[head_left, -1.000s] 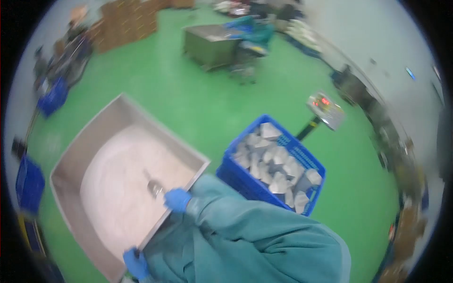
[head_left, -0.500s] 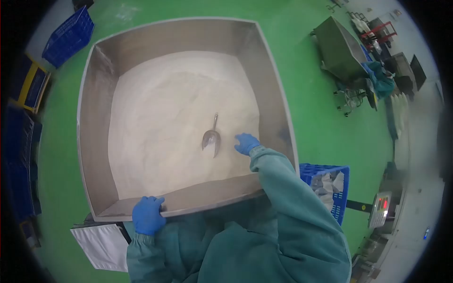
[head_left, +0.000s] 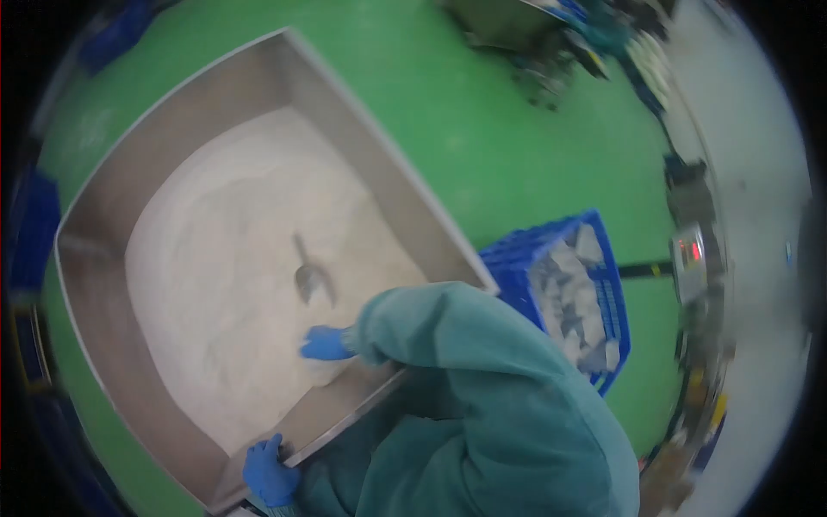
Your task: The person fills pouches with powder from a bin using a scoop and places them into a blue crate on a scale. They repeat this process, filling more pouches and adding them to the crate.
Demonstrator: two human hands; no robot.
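A large steel bin (head_left: pixel 388 138) holds a broad bed of white powder (head_left: pixel 215 258). On the powder lies a metal scoop (head_left: pixel 311 280), its handle pointing away from me. My right hand (head_left: pixel 327 343), in a blue glove, is low over the powder just below the scoop and apart from it. Its fingers stretch left, somewhat blurred, and I see nothing in them. At the near corner of the bin my left hand (head_left: pixel 270 472), gloved in blue too, has its fingers curled over the steel rim.
Right of the bin stands a blue plastic crate (head_left: pixel 514 263) filled with white and grey pieces, perhaps bags. Beyond it is a scale with a red display (head_left: pixel 689 254). A steel cart (head_left: pixel 500 21) is at the top, on the green floor (head_left: pixel 448 155). More blue crates (head_left: pixel 34 228) line the left.
The view has swung to the right, so the bin appears turned and further left. My right hand has moved toward the near wall; the left stays on the rim. The scoop still lies in the powder.
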